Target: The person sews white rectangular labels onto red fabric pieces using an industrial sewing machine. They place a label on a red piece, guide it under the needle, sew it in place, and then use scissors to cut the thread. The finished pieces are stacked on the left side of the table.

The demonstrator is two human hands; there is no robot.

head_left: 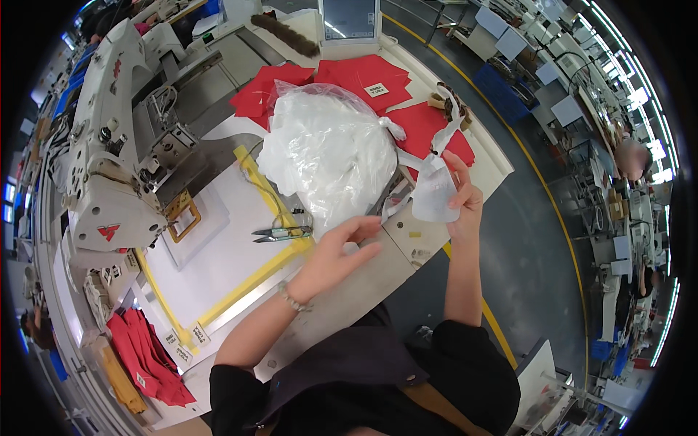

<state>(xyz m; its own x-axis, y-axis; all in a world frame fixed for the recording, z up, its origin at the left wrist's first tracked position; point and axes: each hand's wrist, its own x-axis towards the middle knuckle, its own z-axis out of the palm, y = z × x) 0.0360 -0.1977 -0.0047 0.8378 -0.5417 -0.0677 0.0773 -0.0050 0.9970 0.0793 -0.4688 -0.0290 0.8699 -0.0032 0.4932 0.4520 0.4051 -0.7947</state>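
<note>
My right hand (465,195) is raised at the right edge of the table. Its fingers and thumb are closed on a small, whitish translucent piece with a rounded lower edge (434,196). Whether it is plastic or cloth I cannot tell. Just left of centre, my left hand (336,258) holds nothing, its fingers apart and pointing right. Beyond it lies a large clear plastic bag (331,149) stuffed with white material. Black-bladed thread snips (280,234) rest beside this hand, on the yellow-edged white work area (236,251).
A large white sewing machine (109,160) stands at left. Red fabric pieces (429,127) lie behind and beside the bag; more red pieces (149,356) sit at lower left. A screen (349,20) and a brown fuzzy strip (285,35) are at the back. The table edge borders a walkway on the right.
</note>
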